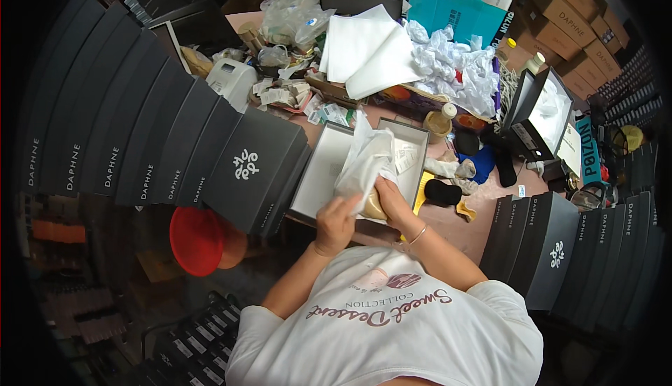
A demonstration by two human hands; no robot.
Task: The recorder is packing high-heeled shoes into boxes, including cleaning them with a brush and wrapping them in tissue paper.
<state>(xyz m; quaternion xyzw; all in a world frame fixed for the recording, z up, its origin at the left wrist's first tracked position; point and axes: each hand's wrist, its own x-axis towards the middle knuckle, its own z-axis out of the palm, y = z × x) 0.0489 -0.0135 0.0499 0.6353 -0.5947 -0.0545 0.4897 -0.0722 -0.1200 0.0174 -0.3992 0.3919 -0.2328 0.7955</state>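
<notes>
Probable step: wrapping. The right hand grips the tan item over the open box, 12 o'clock; the left hand meets white paper, pinch indeterminable. Next move likely requires folding loose paper.

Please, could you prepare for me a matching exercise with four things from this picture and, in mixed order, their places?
1. Red bin
2. Bundle with white tissue
3. Thin bracelet
4. Brown cartons

A. Around the right wrist
B. Stacked in the upper right
C. Lower than the tabletop, at left
D. Held by the left hand and right hand, over the open shoebox

Pairs: 1-C; 2-D; 3-A; 4-B
</notes>
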